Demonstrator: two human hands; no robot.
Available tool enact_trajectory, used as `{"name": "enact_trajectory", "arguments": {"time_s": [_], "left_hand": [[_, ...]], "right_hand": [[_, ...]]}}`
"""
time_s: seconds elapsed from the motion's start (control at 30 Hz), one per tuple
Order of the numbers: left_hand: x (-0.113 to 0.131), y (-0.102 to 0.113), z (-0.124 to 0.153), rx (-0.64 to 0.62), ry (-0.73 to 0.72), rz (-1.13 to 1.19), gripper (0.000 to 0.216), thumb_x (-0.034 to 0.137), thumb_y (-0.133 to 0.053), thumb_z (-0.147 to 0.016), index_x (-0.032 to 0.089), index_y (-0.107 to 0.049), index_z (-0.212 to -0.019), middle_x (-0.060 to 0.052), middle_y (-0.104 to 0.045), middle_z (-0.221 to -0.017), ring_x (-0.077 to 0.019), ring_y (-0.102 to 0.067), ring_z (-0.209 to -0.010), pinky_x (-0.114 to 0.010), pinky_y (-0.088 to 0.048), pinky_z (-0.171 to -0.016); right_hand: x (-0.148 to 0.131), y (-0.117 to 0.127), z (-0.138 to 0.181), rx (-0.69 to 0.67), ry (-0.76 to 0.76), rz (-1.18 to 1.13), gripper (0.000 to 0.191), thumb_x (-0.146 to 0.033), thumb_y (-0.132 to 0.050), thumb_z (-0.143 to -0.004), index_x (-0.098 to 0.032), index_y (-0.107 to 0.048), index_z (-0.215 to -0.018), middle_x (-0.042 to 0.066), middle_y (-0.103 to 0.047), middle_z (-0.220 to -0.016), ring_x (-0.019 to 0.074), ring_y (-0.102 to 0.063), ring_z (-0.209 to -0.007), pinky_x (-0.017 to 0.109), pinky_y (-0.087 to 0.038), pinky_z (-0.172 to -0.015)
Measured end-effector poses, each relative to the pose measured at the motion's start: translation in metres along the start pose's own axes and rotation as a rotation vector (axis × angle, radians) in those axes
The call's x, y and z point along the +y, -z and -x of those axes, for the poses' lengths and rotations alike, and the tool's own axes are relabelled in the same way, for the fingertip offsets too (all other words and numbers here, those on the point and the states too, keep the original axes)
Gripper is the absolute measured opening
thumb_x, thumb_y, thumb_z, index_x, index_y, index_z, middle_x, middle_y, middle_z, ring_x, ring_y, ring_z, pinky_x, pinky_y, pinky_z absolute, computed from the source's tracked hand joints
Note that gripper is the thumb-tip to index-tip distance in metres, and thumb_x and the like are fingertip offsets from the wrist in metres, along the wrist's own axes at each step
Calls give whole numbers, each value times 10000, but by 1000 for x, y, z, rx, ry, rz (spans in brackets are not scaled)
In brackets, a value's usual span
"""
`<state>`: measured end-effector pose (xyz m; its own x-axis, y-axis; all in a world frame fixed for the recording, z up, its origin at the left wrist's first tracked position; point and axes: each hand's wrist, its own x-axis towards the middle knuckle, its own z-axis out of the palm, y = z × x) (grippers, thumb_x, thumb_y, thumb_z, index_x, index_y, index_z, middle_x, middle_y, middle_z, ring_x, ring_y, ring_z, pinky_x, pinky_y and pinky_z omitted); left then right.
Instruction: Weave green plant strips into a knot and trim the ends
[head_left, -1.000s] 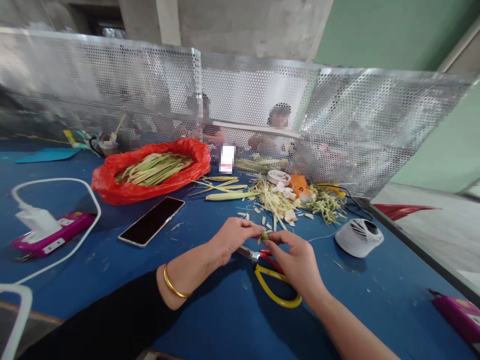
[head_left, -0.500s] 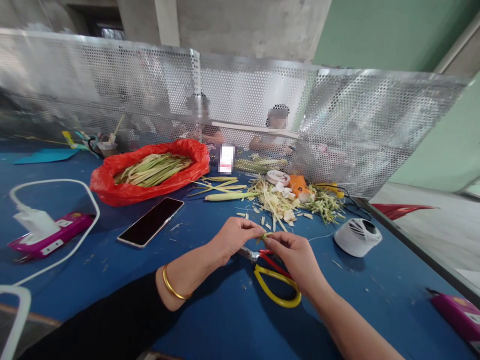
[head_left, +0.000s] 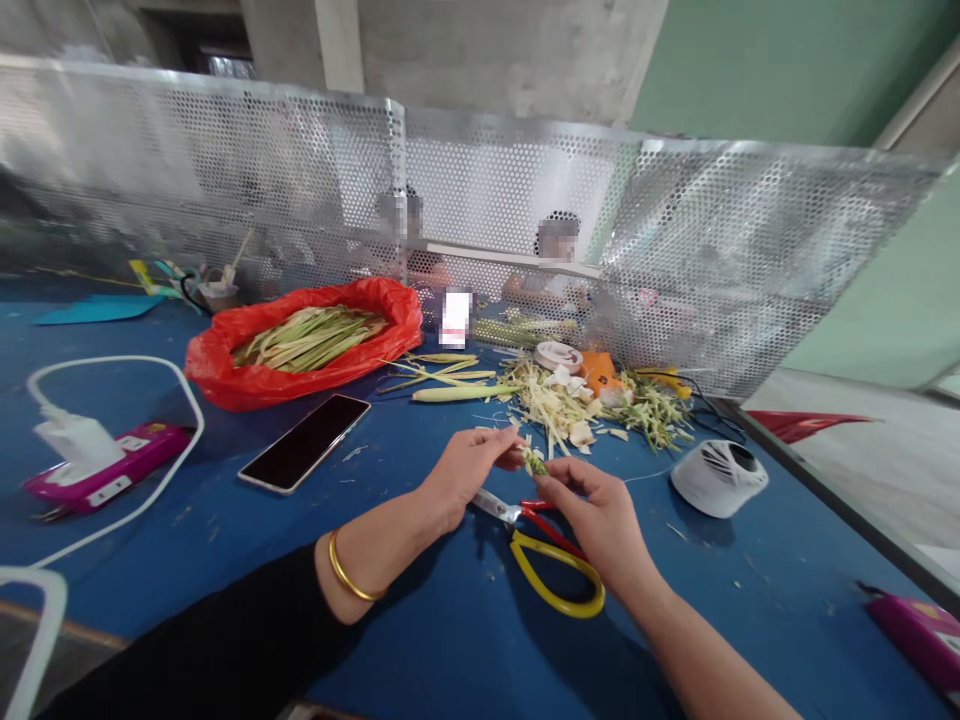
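Note:
Over the scissors, both hands meet at a small knotted piece of pale green leaf strips (head_left: 534, 462). My right hand (head_left: 592, 505) pinches its lower end between thumb and fingers. The fingers of my left hand (head_left: 476, 470), which has a gold bangle on the wrist, are closed at the upper left end of the piece; their exact grip is partly hidden. Directly beneath lie scissors (head_left: 559, 595) with one yellow and one red handle, blades pointing left, partly covered by my hands.
Leaf scraps (head_left: 551, 400) lie heaped ahead, beside a roll of tape (head_left: 559, 356). A thread cone (head_left: 709, 485) stands right. Left are a phone (head_left: 306, 443), a red bag (head_left: 300, 388) of leaves and a magenta power strip (head_left: 112, 480). A perforated metal screen (head_left: 495, 180) separates me from two people.
My left fingers have shifted slightly up and away from my right hand, so more of the leaf piece shows between them. The scissors have stayed in place.

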<state>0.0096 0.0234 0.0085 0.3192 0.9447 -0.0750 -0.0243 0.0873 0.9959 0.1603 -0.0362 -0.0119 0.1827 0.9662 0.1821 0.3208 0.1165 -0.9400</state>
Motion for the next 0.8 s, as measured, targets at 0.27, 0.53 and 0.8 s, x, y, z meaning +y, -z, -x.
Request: {"name": "enact_trajectory", "arguments": {"time_s": [0.27, 0.53, 0.8], "left_hand": [[1, 2, -2, -118, -23, 97, 264, 171, -638, -630, 163, -740, -874, -33, -715, -848, -167, -614, -837, -288, -429, -848], [-1, -4, 3, -45, 34, 35, 180, 268, -750, -599, 160, -683, -727, 15, -632, -676, -128, -559, -662, -262, -451, -687], [-4, -6, 3, 3, 6, -35, 135, 243, -742, -586, 154, -692, -674, 21, -633, -627, -124, -544, -617, -250, -434, -648]], "right_hand": [[4, 1, -1, -66, -275, -435, 317, -465, -739, -695, -158, -721, -769, 19, -658, -646, 144, -594, -642, 260, -478, -689], [2, -3, 0, -114, -217, -373, 330, -474, -716, -711, -151, -701, -773, 36, -659, -712, 160, -585, -678, 287, -474, -702], [-2, -3, 2, -64, -75, -54, 302, -446, -630, -773, -164, -635, -668, -21, -549, -575, 121, -447, -555, 238, -362, -539]]}}
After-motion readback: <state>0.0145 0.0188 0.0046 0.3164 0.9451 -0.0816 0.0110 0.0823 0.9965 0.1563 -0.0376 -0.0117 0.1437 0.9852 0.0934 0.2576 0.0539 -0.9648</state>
